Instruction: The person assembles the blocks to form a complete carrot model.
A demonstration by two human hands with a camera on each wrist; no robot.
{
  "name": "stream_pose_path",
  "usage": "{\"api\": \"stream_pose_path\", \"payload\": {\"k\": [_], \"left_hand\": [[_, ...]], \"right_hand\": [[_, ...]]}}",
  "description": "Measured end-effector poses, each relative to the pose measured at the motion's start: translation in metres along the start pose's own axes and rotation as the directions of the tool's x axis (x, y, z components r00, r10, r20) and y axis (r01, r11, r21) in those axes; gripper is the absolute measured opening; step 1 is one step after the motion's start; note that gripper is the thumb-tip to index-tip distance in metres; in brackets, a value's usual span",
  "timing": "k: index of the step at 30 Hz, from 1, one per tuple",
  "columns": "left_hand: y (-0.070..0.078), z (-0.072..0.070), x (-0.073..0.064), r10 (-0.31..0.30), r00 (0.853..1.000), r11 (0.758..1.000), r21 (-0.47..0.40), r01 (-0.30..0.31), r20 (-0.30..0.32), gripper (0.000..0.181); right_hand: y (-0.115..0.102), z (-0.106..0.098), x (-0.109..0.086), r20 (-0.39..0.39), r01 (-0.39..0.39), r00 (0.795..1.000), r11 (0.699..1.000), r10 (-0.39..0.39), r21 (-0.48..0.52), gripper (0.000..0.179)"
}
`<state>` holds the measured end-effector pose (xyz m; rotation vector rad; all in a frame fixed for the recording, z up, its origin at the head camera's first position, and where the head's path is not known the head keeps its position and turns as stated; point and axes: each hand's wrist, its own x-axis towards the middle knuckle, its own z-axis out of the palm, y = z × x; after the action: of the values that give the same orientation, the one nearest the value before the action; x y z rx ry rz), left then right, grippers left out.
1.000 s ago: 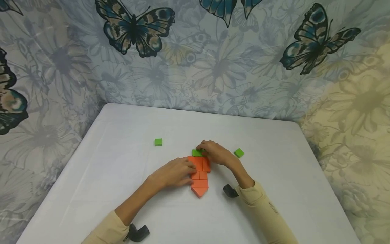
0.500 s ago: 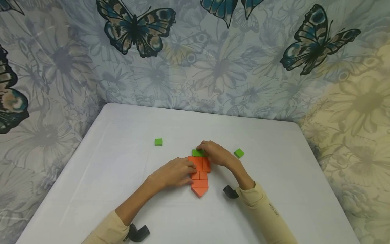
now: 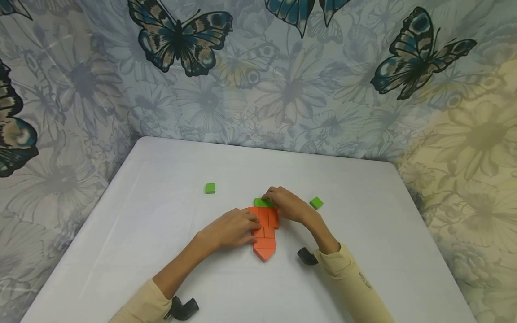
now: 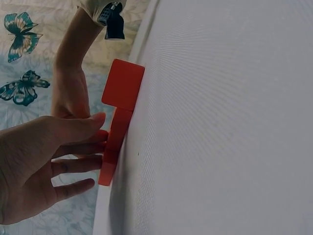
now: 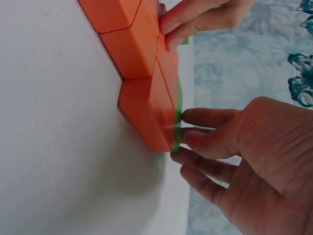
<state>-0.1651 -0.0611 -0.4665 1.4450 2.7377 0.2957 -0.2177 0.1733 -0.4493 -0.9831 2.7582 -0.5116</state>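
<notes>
Several orange blocks (image 3: 264, 243) lie fitted together on the white table, with a triangular orange block (image 3: 264, 254) at the near end. A green block (image 3: 262, 203) sits against their far end. My left hand (image 3: 232, 226) rests at the left side of the orange blocks, fingers extended over them; in the left wrist view its thumb and fingertips touch orange blocks (image 4: 123, 83). With thumb and fingertips, my right hand (image 3: 286, 203) pinches the green block, covering its right end from above. The right wrist view shows the green block (image 5: 178, 117) as a thin strip beside the fingertips.
One loose green block (image 3: 210, 188) lies at the back left, another loose green block (image 3: 317, 203) just right of my right hand. The white table (image 3: 343, 179) meets a flower-and-butterfly wall (image 3: 291, 89) behind. Dark wrist devices (image 3: 183, 309) hang under both forearms.
My right hand has shifted slightly to the right, and a little more of the green block shows. The left hand and the orange blocks stay where they were.
</notes>
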Motion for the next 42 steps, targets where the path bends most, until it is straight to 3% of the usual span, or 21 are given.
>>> {"api": "stream_pose_path", "payload": {"k": [6, 12, 20, 32, 37, 42], "left_hand": [[0.001, 0.000, 0.000, -0.011, 1.000, 1.000, -0.004, 0.011, 0.015, 0.036], [0.002, 0.001, 0.000, -0.013, 1.000, 1.000, -0.015, 0.013, 0.003, 0.036], [0.002, 0.000, -0.001, -0.023, 1.000, 0.999, -0.028, 0.023, -0.002, 0.035], [0.002, -0.002, -0.002, -0.025, 1.000, 0.998, -0.057, 0.025, -0.012, 0.034], [0.003, -0.002, -0.001, -0.025, 1.000, 0.998, -0.057, 0.024, -0.007, 0.035], [0.004, -0.002, -0.001, -0.030, 1.000, 0.998, -0.056, 0.030, 0.002, 0.035]], "right_hand": [[0.003, -0.007, -0.006, 0.003, -0.030, 1.000, 0.999, 0.030, -0.017, 0.043], [0.024, -0.030, -0.031, -0.034, -0.101, 0.994, 0.995, 0.100, -0.015, 0.048], [0.057, -0.044, -0.069, 0.030, -0.268, 0.963, 0.963, 0.269, -0.020, 0.054], [0.071, -0.038, -0.091, -0.046, -0.243, 0.969, 0.969, 0.241, -0.050, 0.045], [0.074, -0.038, -0.094, -0.029, -0.251, 0.968, 0.967, 0.250, -0.043, 0.040], [0.075, -0.039, -0.097, -0.002, -0.274, 0.962, 0.961, 0.274, -0.038, 0.047]]}}
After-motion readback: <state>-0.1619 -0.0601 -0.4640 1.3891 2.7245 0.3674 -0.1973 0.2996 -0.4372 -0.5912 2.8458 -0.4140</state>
